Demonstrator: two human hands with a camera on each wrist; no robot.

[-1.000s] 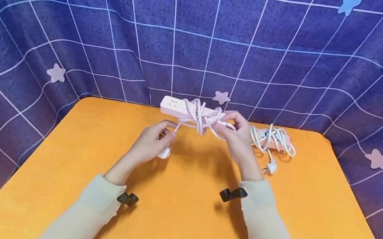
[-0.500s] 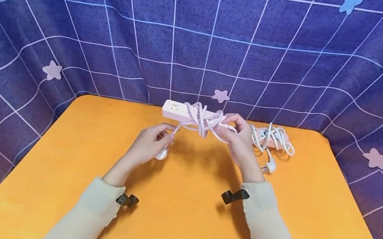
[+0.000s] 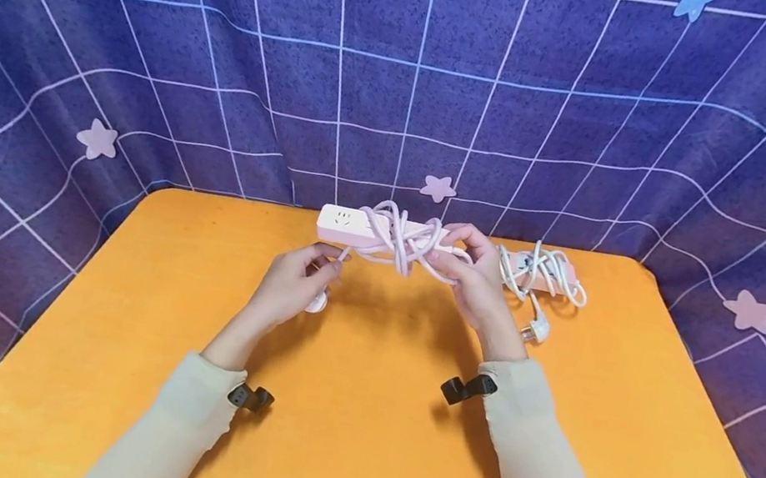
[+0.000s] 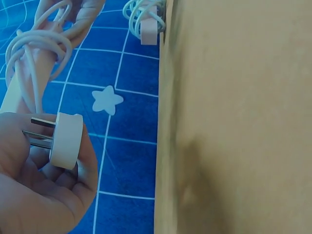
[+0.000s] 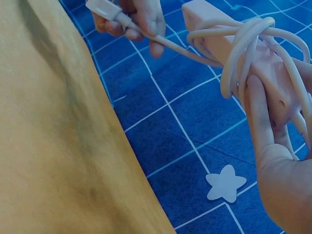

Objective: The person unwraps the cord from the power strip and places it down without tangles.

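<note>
My right hand (image 3: 478, 282) grips the right end of a pale pink power strip (image 3: 340, 220), held up above the back of the table. Its pale cord (image 5: 243, 58) is wound several times around the middle of the strip, and sockets show at the bare left end. Below that end, my left hand (image 3: 291, 279) pinches the cord's free length close to the plug (image 4: 68, 141). In the left wrist view the plug's metal prongs point toward the palm, with curled fingers behind it. The right wrist view shows the cord running from plug to strip.
A second pink power strip (image 3: 541, 282), wrapped in white cord, lies at the back right of the orange table (image 3: 350, 436). Its plug (image 3: 538, 329) rests in front of it, close to my right wrist. A blue gridded curtain (image 3: 408, 91) with stars hangs behind the table.
The power strip's left end has dipped slightly. My left hand has drawn a little to the left with the plug and cord. The right hand keeps its grip.
</note>
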